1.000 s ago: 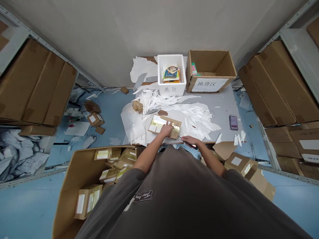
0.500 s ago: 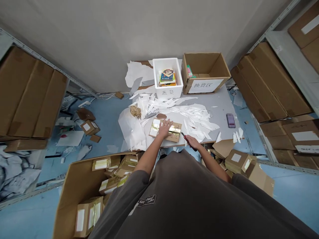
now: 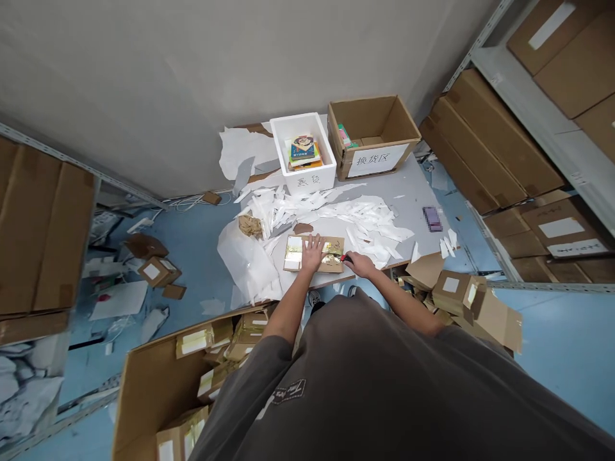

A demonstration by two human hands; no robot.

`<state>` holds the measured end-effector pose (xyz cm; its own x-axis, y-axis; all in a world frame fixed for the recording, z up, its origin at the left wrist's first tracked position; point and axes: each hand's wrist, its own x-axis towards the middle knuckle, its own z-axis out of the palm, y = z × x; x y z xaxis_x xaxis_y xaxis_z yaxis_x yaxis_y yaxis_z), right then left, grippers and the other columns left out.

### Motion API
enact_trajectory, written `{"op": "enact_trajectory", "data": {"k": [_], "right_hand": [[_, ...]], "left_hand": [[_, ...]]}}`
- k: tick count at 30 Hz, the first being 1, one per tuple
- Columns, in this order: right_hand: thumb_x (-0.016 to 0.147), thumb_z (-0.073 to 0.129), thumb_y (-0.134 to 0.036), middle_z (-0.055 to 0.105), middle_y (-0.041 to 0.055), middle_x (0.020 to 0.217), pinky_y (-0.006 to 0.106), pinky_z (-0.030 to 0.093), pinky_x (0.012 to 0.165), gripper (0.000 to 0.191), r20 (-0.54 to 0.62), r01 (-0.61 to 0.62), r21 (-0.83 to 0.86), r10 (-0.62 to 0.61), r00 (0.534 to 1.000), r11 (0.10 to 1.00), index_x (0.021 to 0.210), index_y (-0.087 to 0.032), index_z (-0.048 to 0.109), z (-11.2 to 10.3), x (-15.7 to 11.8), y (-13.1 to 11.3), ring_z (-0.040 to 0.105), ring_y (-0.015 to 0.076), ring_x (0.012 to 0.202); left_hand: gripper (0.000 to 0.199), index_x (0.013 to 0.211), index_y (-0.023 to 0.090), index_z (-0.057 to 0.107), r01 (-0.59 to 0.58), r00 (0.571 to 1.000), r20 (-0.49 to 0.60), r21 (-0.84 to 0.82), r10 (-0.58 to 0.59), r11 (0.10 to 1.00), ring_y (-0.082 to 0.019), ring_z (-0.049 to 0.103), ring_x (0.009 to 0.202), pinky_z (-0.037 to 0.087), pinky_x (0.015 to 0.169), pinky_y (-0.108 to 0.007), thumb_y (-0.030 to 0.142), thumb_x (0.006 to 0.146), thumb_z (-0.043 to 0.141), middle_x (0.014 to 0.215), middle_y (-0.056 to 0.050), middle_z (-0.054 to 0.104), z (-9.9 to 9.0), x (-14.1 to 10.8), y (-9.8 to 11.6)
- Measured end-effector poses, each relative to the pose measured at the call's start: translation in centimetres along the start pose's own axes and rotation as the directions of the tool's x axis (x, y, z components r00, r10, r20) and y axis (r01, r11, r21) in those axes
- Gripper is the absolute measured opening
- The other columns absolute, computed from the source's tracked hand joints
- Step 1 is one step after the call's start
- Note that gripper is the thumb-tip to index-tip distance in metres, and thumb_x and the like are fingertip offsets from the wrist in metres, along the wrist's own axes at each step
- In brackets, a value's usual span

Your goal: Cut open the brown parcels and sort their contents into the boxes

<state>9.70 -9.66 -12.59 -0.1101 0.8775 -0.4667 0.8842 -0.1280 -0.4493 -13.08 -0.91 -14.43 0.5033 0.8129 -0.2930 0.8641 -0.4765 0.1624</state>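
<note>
A flat cardboard box (image 3: 332, 264) with shiny yellowish tape and a white label lies at the table's front edge. My left hand (image 3: 313, 252) rests spread on its top, fingers apart, near the middle. From the right, my right hand (image 3: 361, 264) grips a red and black utility knife (image 3: 346, 258). The knife's tip is at the taped right part of the box; whether the blade is in the tape I cannot tell. Torn white paper strips (image 3: 375, 221) lie just behind the box.
A white foam box (image 3: 310, 184) with books and an open cardboard carton (image 3: 375, 168) stand at the table's back. A purple, blurred item (image 3: 432, 219) lies at right. A large carton of parcels (image 3: 144, 384) is at lower left; more cartons (image 3: 456, 288) are at right.
The knife has moved from just off the box's right edge onto its taped top. My left hand still presses the box. The whole view has turned slightly.
</note>
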Motion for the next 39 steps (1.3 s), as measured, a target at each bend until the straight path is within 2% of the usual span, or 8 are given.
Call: {"op": "enact_trajectory", "data": {"k": [4,8,12,21,27,33,36,39], "right_hand": [[0.11,0.059,-0.044,0.073,0.0162,0.117,0.034,0.045,0.082,0.024,-0.09,-0.126,0.078,0.133,0.987,0.989,0.122,-0.024,0.056,0.5,0.2,0.7,0.071,0.032,0.104],[0.113,0.047,-0.048,0.073,0.0214,0.106,0.042,0.048,0.079,0.028,-0.262,-0.424,0.188,0.461,0.848,0.886,0.123,-0.023,0.053,-3.6,-2.1,7.6,0.072,0.0377,0.099],[0.109,0.052,-0.043,0.073,0.0177,0.104,0.046,0.05,0.086,0.021,-0.23,-0.361,0.259,0.42,0.878,0.896,0.122,-0.027,0.051,-6.5,-3.8,11.9,0.07,0.0392,0.105],[0.083,0.071,-0.072,0.072,0.0041,0.1,0.034,0.055,0.079,0.06,-0.081,-0.241,0.575,0.347,0.934,0.782,0.114,-0.029,0.042,5.7,0.9,-0.7,0.071,0.0297,0.099],[0.084,0.073,-0.066,0.075,0.0131,0.116,0.033,0.055,0.08,0.064,-0.123,-0.322,0.426,0.406,0.905,0.845,0.124,-0.025,0.043,2.1,5.7,-0.6,0.072,0.0311,0.109],[0.09,0.076,-0.06,0.076,0.018,0.117,0.04,0.056,0.086,0.063,-0.232,-0.212,0.36,0.308,0.923,0.908,0.13,-0.02,0.048,-2.4,12.4,-4.5,0.071,0.0362,0.109],[0.088,0.077,-0.06,0.076,0.0171,0.117,0.041,0.058,0.088,0.063,-0.261,-0.198,0.455,0.343,0.902,0.868,0.129,-0.02,0.05,-1.8,11.6,-4.4,0.072,0.0361,0.107],[0.082,0.081,-0.064,0.076,0.0168,0.123,0.04,0.058,0.091,0.071,-0.241,-0.227,0.531,0.403,0.883,0.816,0.129,-0.021,0.05,1.0,7.5,-1.9,0.074,0.0349,0.11]], "left_hand": [[0.081,0.174,0.029,0.032,0.012,1.0,0.002,0.023,-0.012,1.0,-0.038,0.012,0.171,0.012,0.135,-0.068,0.048,0.102,0.063,0.183,-0.013,0.022,-0.1,-0.4,0.3],[0.084,0.174,0.033,0.032,0.026,1.0,-0.015,0.026,-0.026,0.999,-0.039,0.017,0.17,0.014,0.134,-0.069,0.047,0.1,0.068,0.181,-0.013,0.027,-0.4,-0.8,0.3],[0.088,0.174,0.035,0.033,0.047,0.999,-0.025,-0.015,-0.048,0.999,-0.036,0.011,0.171,0.013,0.136,-0.063,0.057,0.097,0.07,0.183,-0.009,0.025,-0.7,-0.9,0.3],[0.112,0.178,0.032,0.018,0.27,0.959,0.111,-0.107,-0.259,0.957,-0.043,-0.006,0.171,0.01,0.136,-0.064,0.079,0.087,0.065,0.186,-0.007,0.01,-2.1,-0.3,-0.3],[0.097,0.175,0.031,0.023,0.401,0.91,0.164,-0.12,-0.38,0.908,-0.042,0.023,0.166,0.021,0.133,-0.062,0.063,0.094,0.064,0.18,-0.014,0.03,-2.7,-4.2,-2.5],[0.087,0.174,0.025,0.024,0.566,0.824,0.121,-0.227,-0.554,0.793,-0.038,0.061,0.134,0.054,0.105,-0.045,0.063,0.102,0.054,0.159,-0.021,0.052,-0.6,-8.9,2.7],[0.09,0.176,0.026,0.016,0.618,0.786,0.192,-0.274,-0.588,0.737,-0.037,0.069,0.123,0.058,0.096,-0.044,0.068,0.104,0.05,0.165,-0.023,0.047,-0.5,-8.6,3.5],[0.077,0.174,0.029,0.026,0.482,0.876,0.124,-0.231,-0.466,0.845,-0.038,0.065,0.133,0.056,0.102,-0.047,0.053,0.107,0.055,0.175,-0.019,0.035,-1.3,-7.9,1.7]]}}
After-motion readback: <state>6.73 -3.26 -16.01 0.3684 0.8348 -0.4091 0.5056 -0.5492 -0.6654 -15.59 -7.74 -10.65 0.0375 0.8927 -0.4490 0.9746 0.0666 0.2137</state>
